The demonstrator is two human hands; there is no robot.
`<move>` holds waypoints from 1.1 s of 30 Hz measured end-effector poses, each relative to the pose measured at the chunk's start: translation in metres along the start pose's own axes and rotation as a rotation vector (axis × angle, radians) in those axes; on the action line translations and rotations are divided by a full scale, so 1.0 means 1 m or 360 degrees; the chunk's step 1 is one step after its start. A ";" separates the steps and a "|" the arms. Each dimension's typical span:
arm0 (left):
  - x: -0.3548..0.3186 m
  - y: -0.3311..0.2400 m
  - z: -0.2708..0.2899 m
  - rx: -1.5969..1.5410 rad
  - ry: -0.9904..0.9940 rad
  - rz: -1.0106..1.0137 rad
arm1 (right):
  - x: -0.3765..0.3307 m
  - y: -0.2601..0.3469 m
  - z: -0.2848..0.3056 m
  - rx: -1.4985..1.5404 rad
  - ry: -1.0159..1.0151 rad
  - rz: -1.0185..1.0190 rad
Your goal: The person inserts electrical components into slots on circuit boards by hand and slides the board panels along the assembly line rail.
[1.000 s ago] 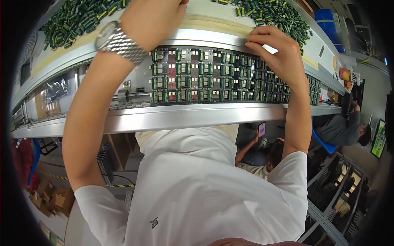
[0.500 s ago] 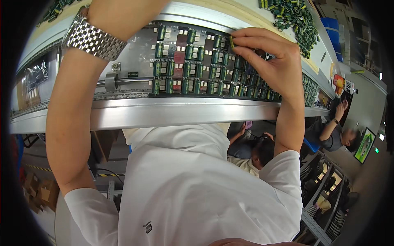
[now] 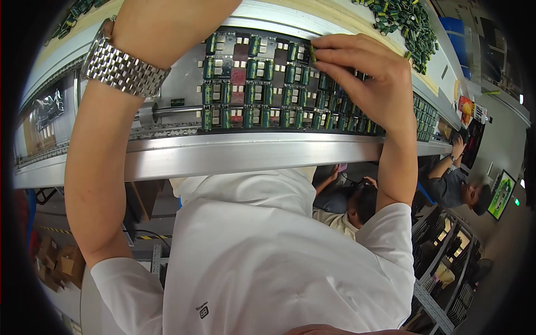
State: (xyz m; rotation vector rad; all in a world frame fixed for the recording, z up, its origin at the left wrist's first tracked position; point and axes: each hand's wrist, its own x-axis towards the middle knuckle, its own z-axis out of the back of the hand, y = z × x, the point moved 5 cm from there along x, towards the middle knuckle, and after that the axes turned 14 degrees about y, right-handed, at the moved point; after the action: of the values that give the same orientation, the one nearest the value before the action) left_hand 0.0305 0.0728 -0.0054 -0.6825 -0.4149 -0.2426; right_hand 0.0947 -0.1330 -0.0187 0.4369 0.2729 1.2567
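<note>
My right hand is over the far edge of a circuit board panel, its thumb and fingertips pinched on a small green capacitor held upright. Rows of green cylindrical capacitors and pale rectangular parts stand on the panel, with dark and reddish bare patches among them. Part of the panel is hidden beneath this hand. My left hand reaches past the upper edge of the view, so its fingers are out of sight. A silver metal watch circles the left wrist.
A metal rail runs along the near side of the conveyor. Loose capacitors are heaped at the far right and far left. One loose capacitor lies near a metal rod. A co-worker is at the right.
The panel appears slightly farther left relative to my right hand, which keeps its pinch on the capacitor. The co-worker's hand at the right has shifted toward the line.
</note>
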 end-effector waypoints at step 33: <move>-0.043 -0.017 -0.020 0.0095 0.0480 0.0337 | -0.026 -0.063 0.053 -0.0543 -0.0199 -0.0483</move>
State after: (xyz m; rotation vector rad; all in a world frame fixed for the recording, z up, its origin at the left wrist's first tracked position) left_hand -0.0077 0.0506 -0.0294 -0.6142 -0.0602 -0.1288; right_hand 0.1635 -0.1821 -0.0021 0.1706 0.0139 0.9500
